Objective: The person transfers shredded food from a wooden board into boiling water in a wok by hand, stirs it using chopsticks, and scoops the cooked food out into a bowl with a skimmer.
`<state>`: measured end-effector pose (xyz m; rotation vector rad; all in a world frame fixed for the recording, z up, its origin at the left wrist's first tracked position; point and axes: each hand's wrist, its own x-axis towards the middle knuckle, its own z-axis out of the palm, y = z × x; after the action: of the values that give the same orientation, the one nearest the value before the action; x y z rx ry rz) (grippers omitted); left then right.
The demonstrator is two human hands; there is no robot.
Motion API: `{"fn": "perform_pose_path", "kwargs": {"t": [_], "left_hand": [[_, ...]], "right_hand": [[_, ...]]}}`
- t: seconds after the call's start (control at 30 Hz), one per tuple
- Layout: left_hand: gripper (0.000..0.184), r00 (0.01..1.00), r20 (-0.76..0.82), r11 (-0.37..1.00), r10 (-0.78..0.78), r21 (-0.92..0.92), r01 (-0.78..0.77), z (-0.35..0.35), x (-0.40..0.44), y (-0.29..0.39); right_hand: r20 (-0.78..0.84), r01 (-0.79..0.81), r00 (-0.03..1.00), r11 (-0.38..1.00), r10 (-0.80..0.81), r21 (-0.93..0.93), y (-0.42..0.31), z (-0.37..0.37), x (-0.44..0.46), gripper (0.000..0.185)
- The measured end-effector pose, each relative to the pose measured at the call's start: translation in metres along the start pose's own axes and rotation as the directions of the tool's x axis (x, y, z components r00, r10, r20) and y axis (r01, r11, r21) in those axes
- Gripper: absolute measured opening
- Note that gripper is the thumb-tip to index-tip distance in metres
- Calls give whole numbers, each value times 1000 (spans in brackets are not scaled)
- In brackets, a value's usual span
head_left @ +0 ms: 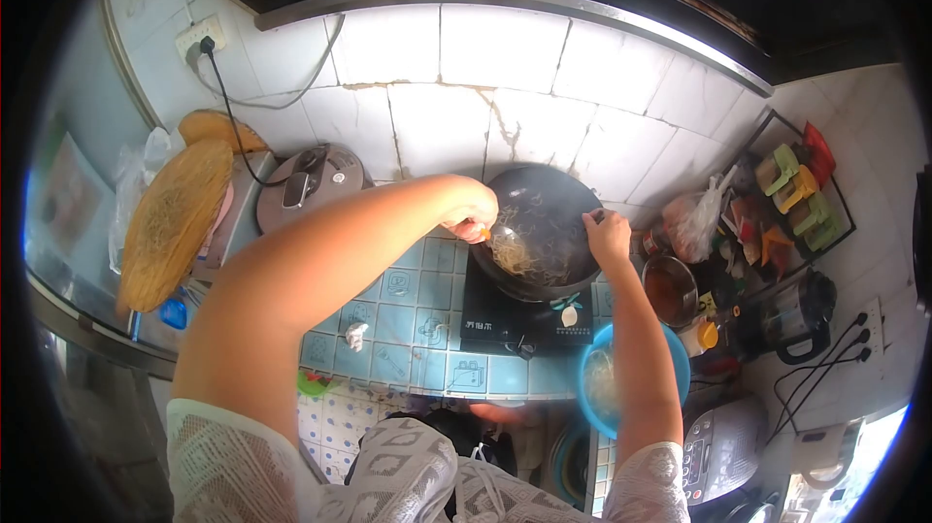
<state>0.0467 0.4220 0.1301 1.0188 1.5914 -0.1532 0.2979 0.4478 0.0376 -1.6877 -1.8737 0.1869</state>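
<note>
A dark wok (pixel 558 222) sits on a black induction cooker (pixel 495 314), with pale shreds of food (pixel 515 256) lying mostly in its lower left. My left hand (pixel 472 211) is closed at the wok's left rim, around something small and orange that I cannot make out. At the right rim, my right hand (pixel 608 235) pinches a small dark part, too little of which shows to name. Below my right forearm stands a blue basin (pixel 682 353) with pale contents, partly hidden by the arm.
A rice cooker (pixel 325 179) and an oval woven tray (pixel 160 242) stand at the left. To the right are a metal bowl (pixel 670 290), spice boxes (pixel 801 193), a glass blender jug (pixel 801 314) and another cooker (pixel 728 450). Crumpled tissue (pixel 356 335) lies on the blue tiles.
</note>
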Motion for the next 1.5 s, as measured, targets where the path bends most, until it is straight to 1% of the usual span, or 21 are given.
{"fn": "perform_pose_path", "kwargs": {"t": [0.07,0.13,0.2,0.3,0.37,0.4,0.5,0.57,0.63,0.7,0.73,0.8,0.83,0.97,1.03,1.1,1.17,1.2,1.37,1.47,1.5], "left_hand": [[14,996,92,996,8,-88,0,-6,38,-8],[14,993,118,987,-20,-159,39,-3,50,-9],[14,988,146,971,-44,-225,76,1,50,-12],[13,998,54,975,36,-223,-23,12,12,-14],[10,997,-4,970,77,-230,-76,15,-9,-13],[10,997,-2,969,80,-233,-78,14,-7,-13],[12,997,33,961,68,-271,-56,12,-6,-12],[16,990,60,949,128,-299,-105,18,-8,-10],[17,994,17,956,110,-275,-101,28,-10,-8],[19,996,-30,963,89,-253,-94,35,-11,-14],[18,995,-24,936,93,-340,-95,38,-11,-17],[15,996,-41,862,79,-498,-89,44,-8,-24],[10,988,-26,816,150,-561,-139,49,-13,-28],[8,987,-58,441,151,-889,-120,80,-12,-36],[8,986,-149,242,81,-956,-164,96,-15,-32],[7,972,-229,117,60,-965,-235,106,-14,-26],[7,974,-199,66,105,-976,-207,104,-1,-24],[16,974,-170,10,151,-985,-174,103,4,-22],[11,967,-244,60,80,-967,-249,101,-7,-8],[6,973,-209,204,103,-952,-226,93,-4,-14],[6,971,-214,211,105,-949,-232,90,-2,-16]], "right_hand": [[0,-27,1000,997,27,68,1,19,0,20],[97,-127,990,938,101,323,-4,32,0,19],[126,-103,990,937,64,334,-15,28,-6,19],[120,-23,993,939,-19,342,-26,3,-7,18],[52,124,990,988,-129,89,-29,-19,-6,19],[60,87,995,992,-81,-92,-28,-22,-6,20],[105,77,992,989,-64,-125,-9,-1,-10,20],[91,67,994,997,-64,-33,-11,14,-14,21],[150,-31,989,972,-4,233,-29,15,-20,21],[149,23,987,971,-60,239,-42,5,-19,21],[149,10,988,965,-51,263,-43,2,-14,21],[146,-7,989,957,-37,289,-39,0,-1,20],[135,-3,990,947,-43,321,-33,4,8,20],[50,60,995,906,-89,419,-14,45,29,19],[60,56,994,911,-89,409,-21,57,30,20],[159,85,975,927,-153,365,-26,70,29,20],[240,97,952,929,-192,358,-26,68,27,19],[287,152,921,920,-265,361,-29,57,23,19],[335,283,844,879,-418,384,-37,1,11,18],[313,127,924,950,-218,287,-24,-11,21,20],[305,127,927,948,-218,291,-12,-3,24,20]]}}
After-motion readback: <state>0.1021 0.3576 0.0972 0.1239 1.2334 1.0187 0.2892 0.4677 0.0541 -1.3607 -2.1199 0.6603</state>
